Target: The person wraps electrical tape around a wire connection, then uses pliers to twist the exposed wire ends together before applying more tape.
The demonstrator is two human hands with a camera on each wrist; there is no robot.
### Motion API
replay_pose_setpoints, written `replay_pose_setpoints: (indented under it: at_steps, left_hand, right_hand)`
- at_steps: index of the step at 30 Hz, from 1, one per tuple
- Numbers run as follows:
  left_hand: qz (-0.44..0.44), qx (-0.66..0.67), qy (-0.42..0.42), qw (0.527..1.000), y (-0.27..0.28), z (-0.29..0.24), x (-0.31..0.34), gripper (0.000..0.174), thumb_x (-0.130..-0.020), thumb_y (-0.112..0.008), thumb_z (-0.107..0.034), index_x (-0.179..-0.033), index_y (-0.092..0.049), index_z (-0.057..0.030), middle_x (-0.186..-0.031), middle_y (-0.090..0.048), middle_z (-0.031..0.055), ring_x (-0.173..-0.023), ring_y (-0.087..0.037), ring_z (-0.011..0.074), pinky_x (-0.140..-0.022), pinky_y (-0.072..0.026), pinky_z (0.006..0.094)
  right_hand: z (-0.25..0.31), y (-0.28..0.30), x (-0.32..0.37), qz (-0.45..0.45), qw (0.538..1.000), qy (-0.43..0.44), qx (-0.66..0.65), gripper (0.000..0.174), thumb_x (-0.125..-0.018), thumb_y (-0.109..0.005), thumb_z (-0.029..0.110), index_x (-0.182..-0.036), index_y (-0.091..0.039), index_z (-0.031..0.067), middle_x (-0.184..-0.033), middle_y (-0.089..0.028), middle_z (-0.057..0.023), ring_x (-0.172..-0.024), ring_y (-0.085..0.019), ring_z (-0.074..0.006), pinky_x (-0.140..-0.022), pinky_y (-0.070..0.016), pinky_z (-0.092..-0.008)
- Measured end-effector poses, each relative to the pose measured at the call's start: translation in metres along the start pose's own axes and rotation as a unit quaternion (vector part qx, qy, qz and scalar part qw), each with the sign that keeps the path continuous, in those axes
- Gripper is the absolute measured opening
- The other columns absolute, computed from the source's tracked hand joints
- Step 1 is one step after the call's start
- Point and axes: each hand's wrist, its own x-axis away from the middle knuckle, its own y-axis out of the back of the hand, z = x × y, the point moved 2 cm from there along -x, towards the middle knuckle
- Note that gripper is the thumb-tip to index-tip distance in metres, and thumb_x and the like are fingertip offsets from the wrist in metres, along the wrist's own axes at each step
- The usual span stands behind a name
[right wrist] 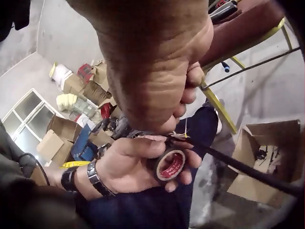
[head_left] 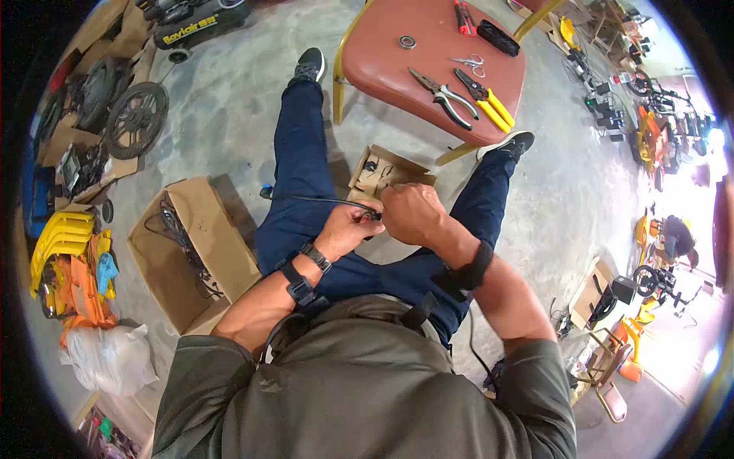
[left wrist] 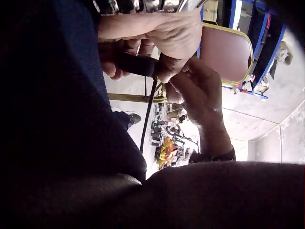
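Note:
In front of the lap both hands meet at the end of a black cable (head_left: 306, 197), which runs left across the thigh to a blue-tipped end. My left hand (head_left: 348, 229) holds a roll of black electrical tape (right wrist: 159, 167) with a red core, its thumb and fingers also pinching the cable. Thin wires (right wrist: 180, 135) show at the cable's end, between the hands. Close against the left fingertips, my right hand (head_left: 417, 214) has curled fingers that pinch at the cable end; its own palm hides most of the grip.
A small open cardboard box (head_left: 397, 162) stands just beyond the hands. At left is a larger box (head_left: 222, 229) with cables in it. Ahead, a padded chair (head_left: 375, 61) carries pliers (head_left: 443, 96), yellow-handled wire strippers (head_left: 489, 103), scissors (head_left: 474, 64) and a ring (head_left: 407, 42).

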Motion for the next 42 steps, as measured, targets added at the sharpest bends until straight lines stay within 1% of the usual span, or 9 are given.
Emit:
replay_pose_setpoints:
  at_steps: [4,7,11,19,22,30,32,34,42]
  left_hand:
    - [-0.005,0.013,-0.013,1.000,-0.003,-0.013,-0.001,0.036,-0.086,-0.075,-0.001,-0.119,-0.061,0.0020,-0.087,-0.065,-0.0030,-0.074,-0.054,0.0031,-0.065,-0.0446,0.0206]
    - [-0.010,0.024,-0.009,1.000,-0.002,-0.007,-0.006,0.042,-0.085,-0.075,-0.002,-0.123,-0.058,0.0036,-0.088,-0.066,-0.0017,-0.071,-0.053,0.0030,-0.063,-0.0445,0.0212]
    - [0.000,-0.012,-0.007,1.000,0.001,-0.008,-0.008,0.047,-0.085,-0.076,-0.005,-0.126,-0.055,0.0048,-0.090,-0.067,0.0008,-0.072,-0.055,0.0038,-0.063,-0.0451,0.0217]
    - [-0.002,-0.028,0.017,0.999,-0.002,-0.018,-0.009,0.046,-0.088,-0.075,-0.008,-0.128,-0.055,0.0043,-0.094,-0.069,0.0013,-0.077,-0.059,0.0044,-0.067,-0.0467,0.0213]
    - [0.009,-0.019,0.009,1.000,-0.004,-0.024,-0.009,0.046,-0.089,-0.073,-0.007,-0.129,-0.055,0.0036,-0.094,-0.069,0.0012,-0.081,-0.062,0.0051,-0.069,-0.0486,0.0220]
    - [0.006,0.006,0.036,0.999,-0.003,-0.009,-0.008,0.042,-0.090,-0.070,-0.002,-0.128,-0.053,0.0043,-0.104,-0.072,0.0106,-0.084,-0.066,0.0119,-0.075,-0.0528,0.0262]
    - [0.001,0.018,0.033,0.999,-0.004,-0.011,-0.006,0.041,-0.090,-0.069,-0.001,-0.127,-0.053,0.0049,-0.105,-0.072,0.0117,-0.085,-0.066,0.0141,-0.077,-0.0531,0.0272]
    - [0.005,0.016,0.031,0.999,-0.004,-0.011,-0.006,0.042,-0.089,-0.069,-0.001,-0.127,-0.053,0.0057,-0.105,-0.072,0.0128,-0.084,-0.067,0.0154,-0.077,-0.0530,0.0280]
    - [0.016,-0.004,0.015,1.000,-0.003,-0.009,0.003,0.042,-0.090,-0.069,-0.005,-0.129,-0.055,0.0043,-0.105,-0.072,0.0125,-0.085,-0.067,0.0151,-0.076,-0.0524,0.0278]
  right_hand:
    - [-0.008,-0.004,-0.002,-0.003,0.998,-0.046,-0.048,0.021,-0.078,-0.067,0.018,-0.089,-0.069,0.0000,-0.091,-0.071,-0.0191,-0.089,-0.071,-0.0357,-0.077,-0.0562,-0.0437]
    - [-0.033,0.012,0.003,-0.212,0.966,0.079,-0.126,0.021,-0.079,-0.067,0.020,-0.089,-0.069,0.0020,-0.094,-0.070,-0.0151,-0.090,-0.069,-0.0346,-0.077,-0.0555,-0.0443]
    - [-0.100,0.067,-0.003,-0.368,0.930,0.017,0.000,0.042,-0.072,-0.075,0.010,-0.111,-0.061,0.0068,-0.101,-0.060,-0.0143,-0.096,-0.059,-0.0355,-0.085,-0.0494,-0.0449]
    - [-0.134,0.090,-0.033,-0.256,0.957,-0.078,0.117,0.051,-0.076,-0.076,0.013,-0.122,-0.056,0.0060,-0.111,-0.062,-0.0164,-0.110,-0.058,-0.0395,-0.092,-0.0482,-0.0489]
    - [-0.123,0.091,-0.016,-0.261,0.960,-0.062,-0.075,0.049,-0.078,-0.072,0.009,-0.124,-0.055,0.0034,-0.115,-0.063,-0.0199,-0.111,-0.059,-0.0410,-0.092,-0.0485,-0.0478]
    - [-0.082,-0.009,0.088,-0.112,0.626,-0.102,-0.765,0.028,-0.091,-0.063,0.015,-0.113,-0.063,-0.0027,-0.094,-0.067,-0.0045,-0.082,-0.060,-0.0141,-0.074,-0.0476,-0.0269]
    - [-0.071,-0.042,0.101,-0.110,0.678,-0.158,-0.709,0.022,-0.092,-0.067,0.018,-0.102,-0.064,-0.0012,-0.084,-0.066,-0.0031,-0.072,-0.059,-0.0128,-0.066,-0.0470,-0.0281]
    - [-0.061,-0.051,0.112,-0.048,0.844,-0.181,-0.504,0.024,-0.093,-0.067,0.021,-0.102,-0.064,-0.0013,-0.078,-0.067,-0.0070,-0.070,-0.062,-0.0189,-0.064,-0.0465,-0.0310]
    - [-0.029,-0.039,0.119,-0.157,0.980,-0.085,-0.089,0.039,-0.083,-0.064,0.014,-0.120,-0.060,0.0012,-0.095,-0.068,-0.0154,-0.096,-0.063,-0.0323,-0.085,-0.0450,-0.0454]
